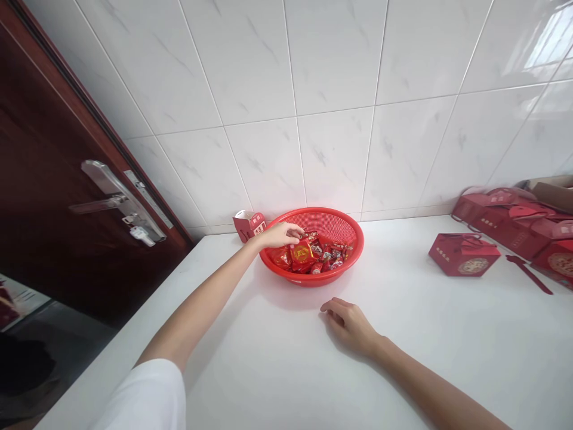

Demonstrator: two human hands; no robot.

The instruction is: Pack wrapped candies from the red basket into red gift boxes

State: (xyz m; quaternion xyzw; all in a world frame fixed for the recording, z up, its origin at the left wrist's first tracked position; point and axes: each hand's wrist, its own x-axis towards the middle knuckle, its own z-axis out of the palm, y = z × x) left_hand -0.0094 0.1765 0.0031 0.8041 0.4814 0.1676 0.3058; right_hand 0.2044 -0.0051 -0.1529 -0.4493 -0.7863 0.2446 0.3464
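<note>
My left hand (280,235) reaches over the left rim of a red plastic colander (331,276). Its fingers are slightly bent and apart from the thumb, with nothing visible between them. Just below the fingertips lies a red square packet (302,253) with gold print. Around it in the colander are several small wrapped sweets (329,255) and a shiny red packet (282,257). My right hand (350,324) rests on the white table in front of the colander, loosely curled, with a gap between thumb and fingers and nothing seen in it.
A small red box (249,226) with its top open stands behind the colander's left side. To the right sit a closed red gift box (465,254), a red strip (530,275) and several more red boxes (514,227). A tiled wall (335,149) borders the white table (277,358); a door handle (102,203) is at left.
</note>
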